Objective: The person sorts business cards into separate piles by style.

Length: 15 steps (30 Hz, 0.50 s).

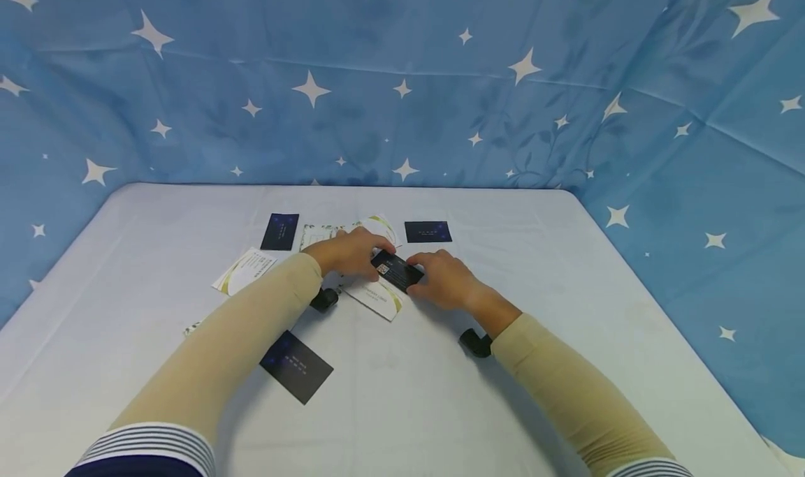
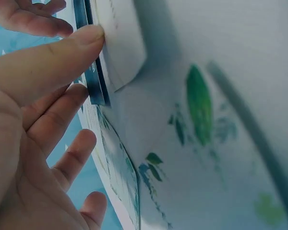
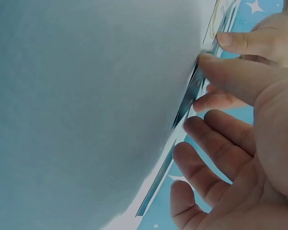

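- Although both hands crowded over it, a small black card was seen near the middle of the table, held at its two ends and lying partly over a white card with green edging.
- Its printing was too small to be read in the head view, and much of its face was covered by fingers.
- By the left hand the card's left end was pinched; in the left wrist view the thumb was pressed against the card's edge, with the other fingers loosely curled beneath.
- By the right hand the right end was held; in the right wrist view the thumb tip met the card's thin edge, the remaining fingers relaxed and half bent.
- Further cards were spread about: dark ones at the rear left, rear right and near the left forearm, and a white one at the left.
- Another white card behind the left hand was largely hidden.
- Star-patterned blue cloth was hung behind the table.
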Each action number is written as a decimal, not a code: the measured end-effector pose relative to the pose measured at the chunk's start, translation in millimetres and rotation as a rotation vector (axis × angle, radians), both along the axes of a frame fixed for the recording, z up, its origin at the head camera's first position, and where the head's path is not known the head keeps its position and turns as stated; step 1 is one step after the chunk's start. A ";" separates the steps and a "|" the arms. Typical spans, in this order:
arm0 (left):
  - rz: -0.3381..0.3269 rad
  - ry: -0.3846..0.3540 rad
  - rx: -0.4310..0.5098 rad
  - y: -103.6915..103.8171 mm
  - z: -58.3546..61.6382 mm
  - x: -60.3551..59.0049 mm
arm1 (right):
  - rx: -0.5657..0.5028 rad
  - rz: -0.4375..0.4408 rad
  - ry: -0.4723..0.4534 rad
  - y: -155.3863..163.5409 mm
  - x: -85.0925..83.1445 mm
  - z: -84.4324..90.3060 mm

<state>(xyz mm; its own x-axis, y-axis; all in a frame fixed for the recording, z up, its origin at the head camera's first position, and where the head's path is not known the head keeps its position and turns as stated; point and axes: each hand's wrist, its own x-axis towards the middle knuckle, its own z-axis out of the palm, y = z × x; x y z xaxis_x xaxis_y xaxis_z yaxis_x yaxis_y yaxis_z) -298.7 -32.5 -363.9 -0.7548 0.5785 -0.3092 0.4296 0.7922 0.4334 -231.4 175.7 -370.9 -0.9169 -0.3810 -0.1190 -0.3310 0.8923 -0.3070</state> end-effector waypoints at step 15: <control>0.016 0.056 0.018 -1.1 -1.0 4.3 | 0.053 -0.002 -0.002 2.2 -1.1 -0.5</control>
<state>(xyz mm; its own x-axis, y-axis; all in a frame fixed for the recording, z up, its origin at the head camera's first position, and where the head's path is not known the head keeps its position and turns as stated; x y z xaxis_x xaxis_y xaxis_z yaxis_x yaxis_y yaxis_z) -294.5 -33.5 -364.9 -0.7796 0.5713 -0.2565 0.4409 0.7916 0.4231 -232.5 177.9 -371.4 -0.9176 -0.3720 -0.1403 -0.3284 0.9080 -0.2601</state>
